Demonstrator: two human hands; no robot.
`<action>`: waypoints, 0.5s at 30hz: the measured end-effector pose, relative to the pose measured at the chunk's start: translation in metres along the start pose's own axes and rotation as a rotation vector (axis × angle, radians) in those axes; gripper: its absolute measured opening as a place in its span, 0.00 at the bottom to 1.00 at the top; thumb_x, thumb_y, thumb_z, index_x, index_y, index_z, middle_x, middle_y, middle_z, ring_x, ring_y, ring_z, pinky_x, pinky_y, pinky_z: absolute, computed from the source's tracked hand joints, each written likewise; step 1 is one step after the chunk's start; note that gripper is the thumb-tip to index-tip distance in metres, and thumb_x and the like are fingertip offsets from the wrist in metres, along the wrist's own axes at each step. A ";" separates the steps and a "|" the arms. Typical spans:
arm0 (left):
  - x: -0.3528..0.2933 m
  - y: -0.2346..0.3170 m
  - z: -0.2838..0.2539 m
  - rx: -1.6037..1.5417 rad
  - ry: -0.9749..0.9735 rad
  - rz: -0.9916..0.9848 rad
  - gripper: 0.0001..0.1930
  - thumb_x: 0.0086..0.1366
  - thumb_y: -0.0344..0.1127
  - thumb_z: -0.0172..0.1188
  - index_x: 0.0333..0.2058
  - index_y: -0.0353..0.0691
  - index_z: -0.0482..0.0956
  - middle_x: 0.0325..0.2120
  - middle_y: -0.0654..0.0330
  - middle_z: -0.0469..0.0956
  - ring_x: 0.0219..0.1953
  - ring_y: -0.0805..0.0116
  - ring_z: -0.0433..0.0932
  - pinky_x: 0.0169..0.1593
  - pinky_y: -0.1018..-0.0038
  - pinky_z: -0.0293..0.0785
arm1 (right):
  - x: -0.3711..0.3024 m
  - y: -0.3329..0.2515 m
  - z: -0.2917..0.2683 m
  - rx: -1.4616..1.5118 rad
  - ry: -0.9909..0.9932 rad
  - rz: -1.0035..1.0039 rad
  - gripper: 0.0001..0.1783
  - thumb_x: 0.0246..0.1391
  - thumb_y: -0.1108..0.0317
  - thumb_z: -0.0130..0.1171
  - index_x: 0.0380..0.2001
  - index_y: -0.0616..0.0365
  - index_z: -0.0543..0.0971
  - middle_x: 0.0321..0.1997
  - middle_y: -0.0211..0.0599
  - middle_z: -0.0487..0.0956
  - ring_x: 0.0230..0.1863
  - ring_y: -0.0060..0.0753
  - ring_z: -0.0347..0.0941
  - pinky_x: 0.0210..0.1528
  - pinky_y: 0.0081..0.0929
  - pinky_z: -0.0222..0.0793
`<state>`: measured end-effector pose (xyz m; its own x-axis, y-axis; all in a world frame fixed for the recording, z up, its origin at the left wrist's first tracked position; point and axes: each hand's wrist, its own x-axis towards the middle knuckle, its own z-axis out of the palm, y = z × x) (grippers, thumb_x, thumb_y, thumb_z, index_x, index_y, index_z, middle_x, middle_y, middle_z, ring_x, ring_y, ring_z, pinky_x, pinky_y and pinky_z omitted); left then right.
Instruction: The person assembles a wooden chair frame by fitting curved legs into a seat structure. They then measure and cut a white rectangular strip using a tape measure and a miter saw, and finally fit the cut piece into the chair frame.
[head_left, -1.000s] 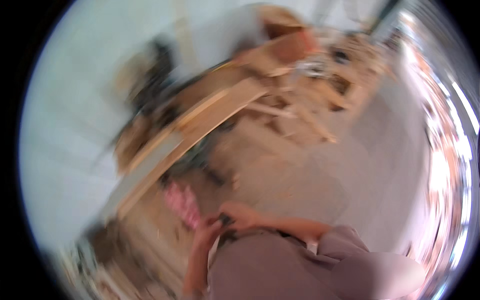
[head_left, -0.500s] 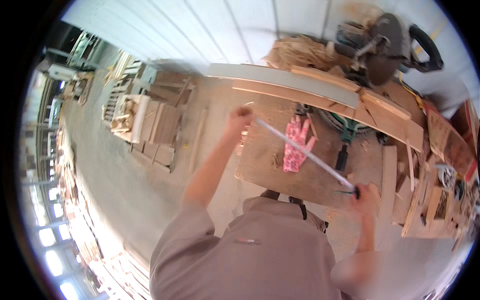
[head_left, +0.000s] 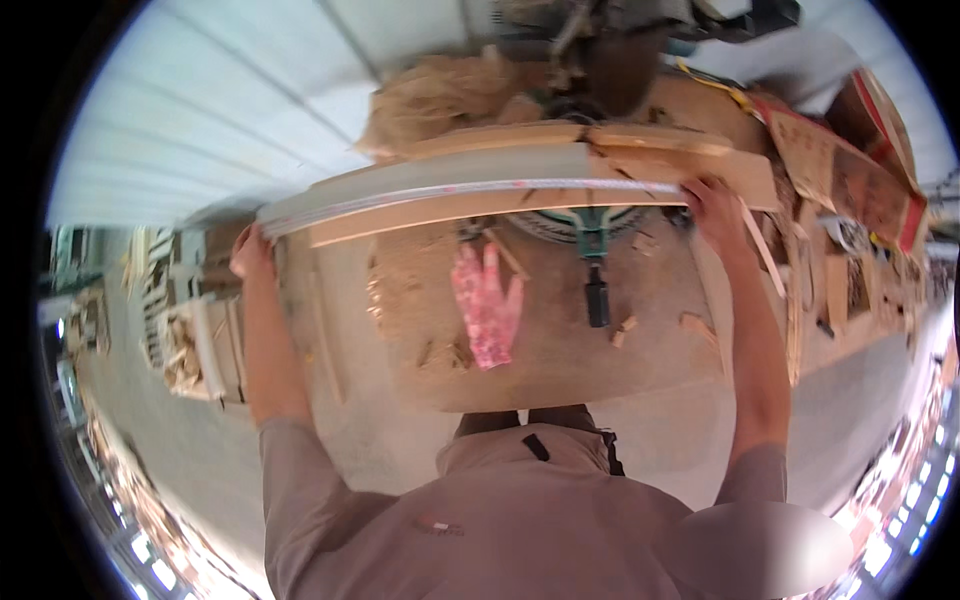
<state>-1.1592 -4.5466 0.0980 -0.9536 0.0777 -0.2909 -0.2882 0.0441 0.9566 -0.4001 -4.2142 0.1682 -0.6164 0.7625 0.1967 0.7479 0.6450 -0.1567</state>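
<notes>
Workbench [head_left: 560, 365] fills the middle, with a long grey-faced board [head_left: 440, 168] running across at 12 o'clock and a miter saw [head_left: 622, 80] behind it at 1 o'clock. Big change is the tape measure [head_left: 555, 184]: half a second ago it was slanting over the bench, now it's stretched out lengthwise along the board at 12 o'clock. Hands are well apart, both clamped on the tape: left hand [head_left: 250, 252] between 9 and 10 o'clock by the board's end, right hand [head_left: 712, 208] just past 2. Can't tell if the tape actually touches the wood. My read is it's lined up with the board now, not just pulled out. Floral pink glove [head_left: 487, 310] lies dead centre, nobody touching it, and a little wood offcut [head_left: 624, 332] sits between 3 and 4.
</notes>
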 end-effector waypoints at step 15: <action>-0.167 0.042 0.088 0.862 -0.472 1.136 0.29 0.49 0.35 0.77 0.52 0.41 0.80 0.51 0.55 0.79 0.55 0.56 0.76 0.60 0.63 0.71 | 0.043 0.017 0.007 0.071 0.062 -0.022 0.10 0.54 0.59 0.66 0.34 0.53 0.83 0.36 0.37 0.81 0.40 0.47 0.78 0.40 0.42 0.75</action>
<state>-1.0040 -4.4704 0.1852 -0.4642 0.7700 0.4378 0.8641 0.2850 0.4149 -0.4157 -4.1702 0.1671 -0.6147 0.7447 0.2597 0.7135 0.6654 -0.2193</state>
